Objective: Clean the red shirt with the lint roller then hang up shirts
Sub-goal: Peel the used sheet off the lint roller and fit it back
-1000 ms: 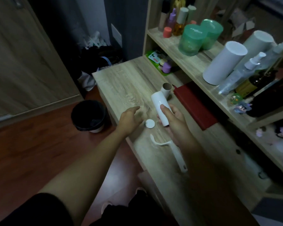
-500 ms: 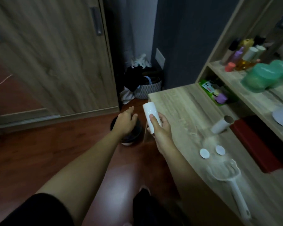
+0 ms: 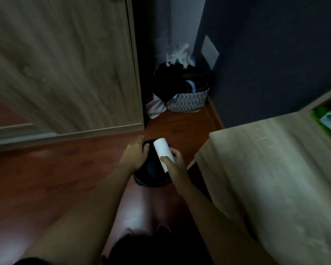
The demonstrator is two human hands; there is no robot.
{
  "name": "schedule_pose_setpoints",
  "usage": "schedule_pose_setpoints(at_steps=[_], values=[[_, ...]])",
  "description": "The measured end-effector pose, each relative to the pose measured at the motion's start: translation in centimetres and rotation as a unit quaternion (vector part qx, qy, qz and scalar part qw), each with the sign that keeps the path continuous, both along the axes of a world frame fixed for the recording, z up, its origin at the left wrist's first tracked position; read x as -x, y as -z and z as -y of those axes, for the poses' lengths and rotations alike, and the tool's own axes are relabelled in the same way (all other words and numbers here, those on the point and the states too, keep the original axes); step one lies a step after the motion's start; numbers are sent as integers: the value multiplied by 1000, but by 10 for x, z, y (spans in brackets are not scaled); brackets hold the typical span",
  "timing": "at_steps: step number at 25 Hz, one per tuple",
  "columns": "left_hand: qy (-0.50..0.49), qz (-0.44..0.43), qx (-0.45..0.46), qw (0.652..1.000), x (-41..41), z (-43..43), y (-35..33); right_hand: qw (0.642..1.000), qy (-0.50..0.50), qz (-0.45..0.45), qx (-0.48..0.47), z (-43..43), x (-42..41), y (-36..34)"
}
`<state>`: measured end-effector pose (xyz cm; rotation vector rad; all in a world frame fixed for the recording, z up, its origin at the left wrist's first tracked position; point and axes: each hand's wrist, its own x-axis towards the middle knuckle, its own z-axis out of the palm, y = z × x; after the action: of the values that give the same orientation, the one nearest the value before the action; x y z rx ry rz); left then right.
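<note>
White lint roller refill [image 3: 164,156]: plain cylinder, smooth surface, no handle attached; tilted, upper end leaning away and to the left, flat circular end face visible at top; gripped around its lower half by the right hand [image 3: 173,165], thumb across the front; positioned above the dark opening of the black bin [image 3: 151,175] on the floor; image blurred, so no finer surface detail resolvable.
</note>
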<state>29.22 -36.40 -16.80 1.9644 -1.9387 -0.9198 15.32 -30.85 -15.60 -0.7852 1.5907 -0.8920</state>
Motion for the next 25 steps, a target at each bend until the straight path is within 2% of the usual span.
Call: schedule_pose_setpoints(at_steps=[4,8,11,13,16,19,21,25], values=[[12,18,-53,998,-21,33,119,994,-53,-58,-77,30,-9,115],[13,31,-82,996,-40,54,236,979,-104,-140,-108,52,-12,232],[-23,59,-102,993,-48,66,307,969,-128,-183,-107,67,-18,303],[-72,46,-121,989,-51,66,334,964,-139,-204,-102,74,-22,332],[-96,37,-142,985,-55,65,361,956,-156,-217,-117,83,-28,364],[-104,34,-151,982,-60,65,362,946,-197,-203,-160,88,-31,363],[-115,23,-155,981,-62,63,351,940,-212,-210,-166,87,-30,349],[-106,28,-137,984,-59,66,280,939,-210,-225,-155,88,-24,280]])
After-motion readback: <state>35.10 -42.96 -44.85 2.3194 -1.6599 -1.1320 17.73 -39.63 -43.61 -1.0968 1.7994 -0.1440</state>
